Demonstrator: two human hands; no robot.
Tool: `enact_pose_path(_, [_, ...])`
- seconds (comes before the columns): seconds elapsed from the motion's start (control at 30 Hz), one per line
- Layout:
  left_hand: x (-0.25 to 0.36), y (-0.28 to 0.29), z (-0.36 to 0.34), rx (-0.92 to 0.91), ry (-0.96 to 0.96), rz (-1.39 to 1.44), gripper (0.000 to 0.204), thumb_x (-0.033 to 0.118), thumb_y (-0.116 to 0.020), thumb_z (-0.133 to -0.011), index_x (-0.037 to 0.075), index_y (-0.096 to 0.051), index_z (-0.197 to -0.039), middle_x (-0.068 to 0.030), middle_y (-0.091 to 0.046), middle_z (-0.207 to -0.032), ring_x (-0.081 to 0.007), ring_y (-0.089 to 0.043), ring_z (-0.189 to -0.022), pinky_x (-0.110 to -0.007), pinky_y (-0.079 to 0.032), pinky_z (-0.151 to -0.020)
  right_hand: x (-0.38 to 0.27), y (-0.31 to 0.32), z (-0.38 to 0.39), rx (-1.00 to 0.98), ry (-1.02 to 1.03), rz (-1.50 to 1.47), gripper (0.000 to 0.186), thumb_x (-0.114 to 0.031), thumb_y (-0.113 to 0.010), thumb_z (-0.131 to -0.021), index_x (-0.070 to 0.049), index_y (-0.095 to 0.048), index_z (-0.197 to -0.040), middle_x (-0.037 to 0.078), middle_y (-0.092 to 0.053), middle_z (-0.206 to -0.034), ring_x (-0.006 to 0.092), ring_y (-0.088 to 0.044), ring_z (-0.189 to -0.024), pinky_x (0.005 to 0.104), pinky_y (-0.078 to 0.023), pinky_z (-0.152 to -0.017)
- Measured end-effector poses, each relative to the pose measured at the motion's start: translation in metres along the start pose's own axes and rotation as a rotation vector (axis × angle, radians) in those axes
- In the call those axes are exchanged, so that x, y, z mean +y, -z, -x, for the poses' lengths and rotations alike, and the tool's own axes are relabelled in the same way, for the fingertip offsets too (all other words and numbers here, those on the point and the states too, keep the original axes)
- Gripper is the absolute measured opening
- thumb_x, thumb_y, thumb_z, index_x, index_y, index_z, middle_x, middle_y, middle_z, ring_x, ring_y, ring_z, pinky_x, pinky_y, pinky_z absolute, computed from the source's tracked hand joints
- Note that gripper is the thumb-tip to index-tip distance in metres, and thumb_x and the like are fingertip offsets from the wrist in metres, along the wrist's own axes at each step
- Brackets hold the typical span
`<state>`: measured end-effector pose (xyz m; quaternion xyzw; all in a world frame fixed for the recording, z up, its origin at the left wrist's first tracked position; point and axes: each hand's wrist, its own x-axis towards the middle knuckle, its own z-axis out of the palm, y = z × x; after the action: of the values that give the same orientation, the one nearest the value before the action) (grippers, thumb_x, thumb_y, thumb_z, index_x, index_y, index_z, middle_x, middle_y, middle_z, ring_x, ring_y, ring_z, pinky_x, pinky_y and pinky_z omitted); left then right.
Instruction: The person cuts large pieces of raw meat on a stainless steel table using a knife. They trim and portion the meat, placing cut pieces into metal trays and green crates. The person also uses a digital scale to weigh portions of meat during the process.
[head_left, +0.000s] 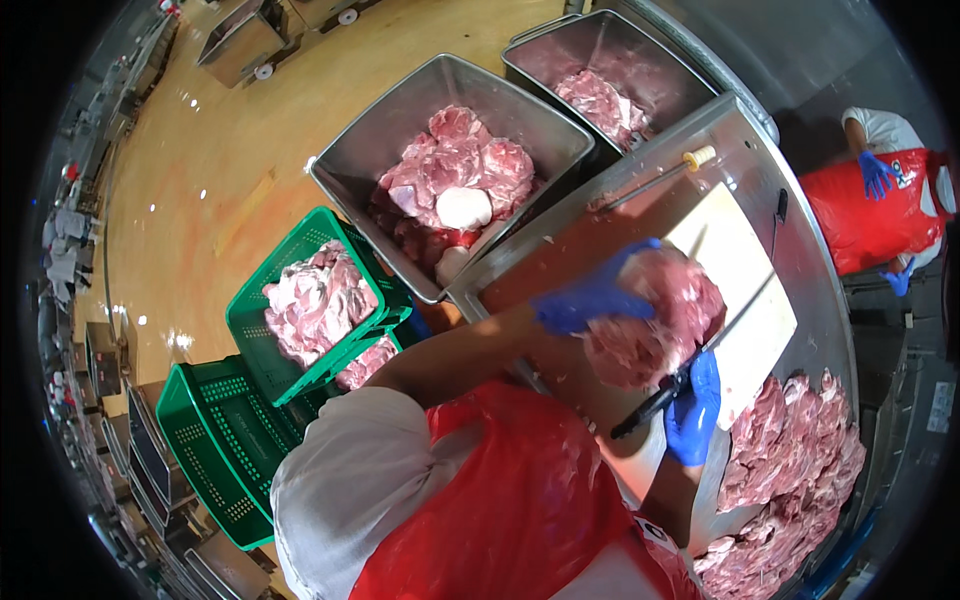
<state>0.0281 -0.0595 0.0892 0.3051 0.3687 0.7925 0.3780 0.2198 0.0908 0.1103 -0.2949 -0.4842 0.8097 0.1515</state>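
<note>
My left hand (590, 298), in a blue glove, grips a large piece of raw pink meat (670, 312) over the steel work table (515, 280) and the edge of a white cutting board (760, 340). My right hand (692, 405), also blue-gloved, is closed on a black-handled knife (655, 400) just below that meat. Another dark-handled tool (780, 210) and a steel rod with a pale handle (698, 157) lie toward the table's far side. Several trimmed meat pieces (780, 450) are heaped along the table at the lower right.
Two steel bins of meat (345, 170) (530, 60) stand beyond the table. Green crates (195, 450), some holding meat, are on the left. A co-worker in a red apron (850, 230) stands at the right with gloved hands. Wheeled carts (240, 40) are on the yellow floor.
</note>
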Motion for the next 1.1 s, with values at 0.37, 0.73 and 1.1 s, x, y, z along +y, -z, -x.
enact_pose_path(0.37, [0.141, 0.356, 0.124, 1.033, 0.024, -0.844, 0.026, 0.019, -0.050, -0.097, 0.002, -0.063, -0.112, -0.0105, -0.067, -0.105, -0.0170, -0.063, -0.089, -0.030, -0.054, -0.074, 0.001, -0.112, -0.097, -0.400, 0.698, 0.581, 0.021, -0.020, -0.054, -0.094, 0.000, -0.058, -0.090, 0.015, -0.053, -0.074, 0.0264, -0.055, -0.072, 0.0395, -0.045, -0.068])
enact_pose_path(0.73, [0.023, 0.097, -0.021, 0.640, -0.228, -0.927, 0.027, 0.007, -0.055, -0.093, -0.004, -0.061, -0.117, -0.0130, -0.064, -0.113, -0.0224, -0.061, -0.104, -0.034, -0.049, -0.088, 0.013, 0.142, 0.153, 0.448, 0.051, 0.049, 0.037, -0.036, -0.050, -0.100, 0.000, -0.052, -0.109, 0.017, -0.067, -0.096, 0.0231, -0.067, -0.081, 0.0337, -0.057, -0.068])
enact_pose_path(1.1, [-0.194, -0.296, -0.063, -0.996, -0.137, -0.969, 0.049, 0.010, -0.070, -0.081, 0.001, -0.055, -0.127, -0.0197, -0.057, -0.124, -0.0354, -0.054, -0.116, -0.040, -0.044, -0.098, 0.085, 0.303, 0.263, 0.992, 0.180, -0.285, 0.030, -0.034, -0.048, -0.101, -0.004, -0.053, -0.103, 0.014, -0.067, -0.091, 0.0176, -0.066, -0.069, 0.0290, -0.053, -0.055])
